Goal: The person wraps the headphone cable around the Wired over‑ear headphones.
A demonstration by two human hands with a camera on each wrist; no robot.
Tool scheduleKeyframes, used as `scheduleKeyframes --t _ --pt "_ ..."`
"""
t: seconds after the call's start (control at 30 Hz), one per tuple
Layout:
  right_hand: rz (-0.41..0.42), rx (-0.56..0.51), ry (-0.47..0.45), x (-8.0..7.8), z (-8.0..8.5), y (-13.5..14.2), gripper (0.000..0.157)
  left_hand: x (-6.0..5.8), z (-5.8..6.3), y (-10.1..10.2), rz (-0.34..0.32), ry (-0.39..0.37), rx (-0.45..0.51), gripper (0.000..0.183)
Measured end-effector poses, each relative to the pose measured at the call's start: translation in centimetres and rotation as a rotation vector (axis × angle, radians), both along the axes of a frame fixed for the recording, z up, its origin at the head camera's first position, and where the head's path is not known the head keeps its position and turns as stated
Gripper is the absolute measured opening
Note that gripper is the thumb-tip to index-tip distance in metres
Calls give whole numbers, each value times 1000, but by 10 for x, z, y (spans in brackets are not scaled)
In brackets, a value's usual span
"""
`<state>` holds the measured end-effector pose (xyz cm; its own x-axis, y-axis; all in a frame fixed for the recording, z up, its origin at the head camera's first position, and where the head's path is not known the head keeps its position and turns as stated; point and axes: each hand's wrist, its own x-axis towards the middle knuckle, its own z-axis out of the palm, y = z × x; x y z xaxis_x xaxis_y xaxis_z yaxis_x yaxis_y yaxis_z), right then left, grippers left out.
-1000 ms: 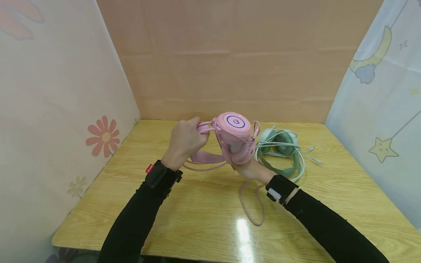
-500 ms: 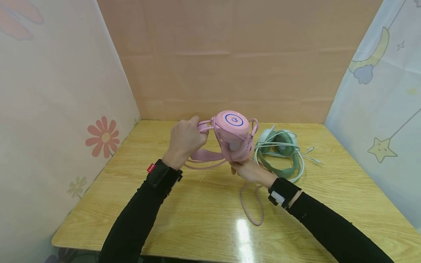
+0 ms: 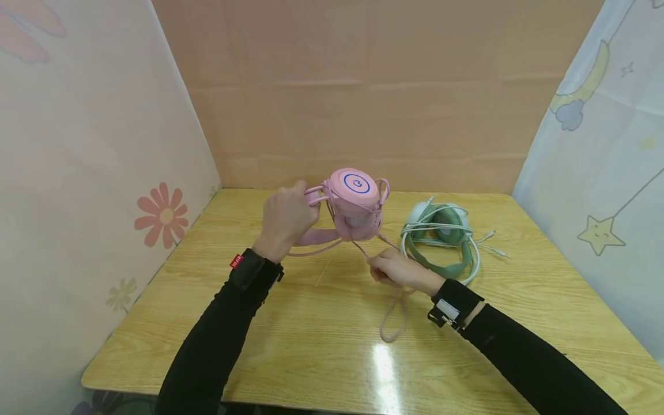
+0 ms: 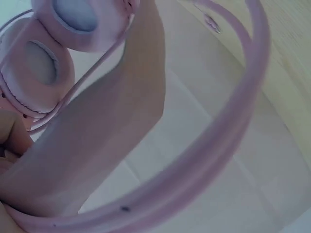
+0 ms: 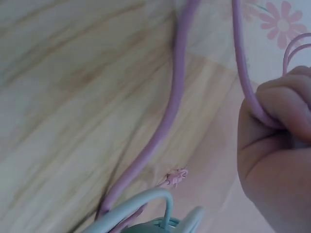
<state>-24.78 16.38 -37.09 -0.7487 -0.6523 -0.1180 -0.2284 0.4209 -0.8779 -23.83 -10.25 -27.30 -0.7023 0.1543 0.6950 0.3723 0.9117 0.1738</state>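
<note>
Pink headphones [image 3: 358, 210] are held up above the table by my left hand [image 3: 287, 216], which grips them near the headband and some looped cord. Their ear cushions [image 4: 43, 73] and band [image 4: 97, 131] fill much of the left wrist view. A pink cable [image 5: 177, 73] is wound about the earcups. Below and right of the earcups, my right hand [image 3: 396, 268] pinches a strand of this cable, and its fingers [image 5: 286, 102] curl round it in the right wrist view. A loop of the cable hangs beneath that hand.
Green and white headphones [image 3: 448, 230] bundled in their pale cable lie on the wooden table [image 3: 311, 346], just right of my right hand. A brown backdrop [image 3: 363, 92] stands behind the table, with patterned sheets at both sides.
My right hand has come away from beneath the earcups, drawing a strand of pink cable down and right. The pink headphones have shifted slightly left and up. The green headphones stay put.
</note>
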Motion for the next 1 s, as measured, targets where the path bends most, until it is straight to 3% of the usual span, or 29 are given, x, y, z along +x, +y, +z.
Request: scheduleKeyframes --t 0.27,0.47,0.73,1.0 --pt "36 104 146 14 6 -6 49 -5 -9 -4 22 -49 5 25" --pt "47 172 250 22 16 -10 45 -8 -12 -3 23 -19 -11 29" --pt "63 167 310 28 30 -10 42 -7 -13 1 -13 -18 -11 25" --pt "101 55 327 28 35 -11 41 -4 -15 6 -7 14 -36 28"
